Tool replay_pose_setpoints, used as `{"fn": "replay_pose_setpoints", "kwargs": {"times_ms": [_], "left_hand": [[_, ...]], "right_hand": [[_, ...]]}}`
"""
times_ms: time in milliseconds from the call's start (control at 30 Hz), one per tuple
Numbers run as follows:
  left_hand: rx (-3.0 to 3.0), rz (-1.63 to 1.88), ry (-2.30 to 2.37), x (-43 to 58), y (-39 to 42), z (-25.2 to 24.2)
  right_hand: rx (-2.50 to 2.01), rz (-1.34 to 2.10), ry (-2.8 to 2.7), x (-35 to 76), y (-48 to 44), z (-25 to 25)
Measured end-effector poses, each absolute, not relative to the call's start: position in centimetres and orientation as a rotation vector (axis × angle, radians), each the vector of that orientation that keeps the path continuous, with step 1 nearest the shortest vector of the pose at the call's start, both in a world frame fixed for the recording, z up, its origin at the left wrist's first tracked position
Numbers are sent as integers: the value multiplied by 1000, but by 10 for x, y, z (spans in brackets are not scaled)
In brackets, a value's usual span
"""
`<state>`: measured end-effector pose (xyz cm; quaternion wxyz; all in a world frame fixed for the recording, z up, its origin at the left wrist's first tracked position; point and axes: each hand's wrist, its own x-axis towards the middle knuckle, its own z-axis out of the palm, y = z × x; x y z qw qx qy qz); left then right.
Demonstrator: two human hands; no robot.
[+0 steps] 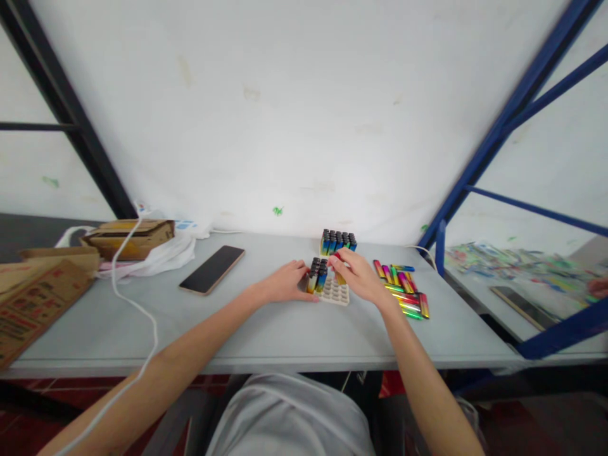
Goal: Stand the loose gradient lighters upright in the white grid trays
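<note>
lighter pinched at the tray, left end braced

a pale gridded tray point(336, 295) is set on the grey table point(270, 335), front and centre, where it can be reached by both hands without a stretch. its left part is filled with upright lighters point(318, 275), black tops up; bare cells are seen to the right.

left hand point(285, 282): placed at the tray's left end, thumb by the near edge, fingers bent beside the standing lighters. probably laid there so that tray and rows are kept from sliding or leaning. whether anything is firmly clasped cannot be told.

right hand point(358, 273): a red-and-yellow lighter point(340, 277) is pinched between thumb and fingers, roughly upright, at the cells beside the filled part. contact of its lower end with the tray cannot be made out. gripped toward the top, presumably so that the lower end is left free.

loose lighters point(403, 288) are laid flat in a bright spread right of the tray, likely for a short reach by the right hand. a second block of lighters point(338, 242) is stood behind, near the wall point(285, 126), apparently to be out of the way. phone point(212, 270) and cartons point(45, 301) are placed well to the left, so the middle is given over to the tray.
</note>
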<state>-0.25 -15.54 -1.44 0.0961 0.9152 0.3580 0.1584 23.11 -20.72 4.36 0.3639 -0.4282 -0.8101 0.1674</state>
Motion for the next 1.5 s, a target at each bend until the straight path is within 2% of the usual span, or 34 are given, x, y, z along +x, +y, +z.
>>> {"fn": "replay_pose_setpoints", "kwargs": {"times_ms": [133,433,600,1000,1167,1367,1500], "left_hand": [[2725,465,1050,-3,-155,-15],[2704,483,1035,-4,-155,-14],[2705,486,1046,-4,-155,-15],[2710,489,1048,-4,-153,-18],[2708,493,1043,-4,-154,-16],[2682,492,1058,-4,-154,-16],[2665,510,1040,-4,-153,-16]], "right_hand": [[-1087,308,-2225,232,-218,55],[-1098,656,-2316,238,-210,38],[-1125,742,-2323,235,-210,32],[-1120,538,-2367,232,-207,24],[-1291,401,-2351,226,-206,15],[-1291,580,-2406,236,-206,23],[-1509,347,-2324,280,-196,36]]}}
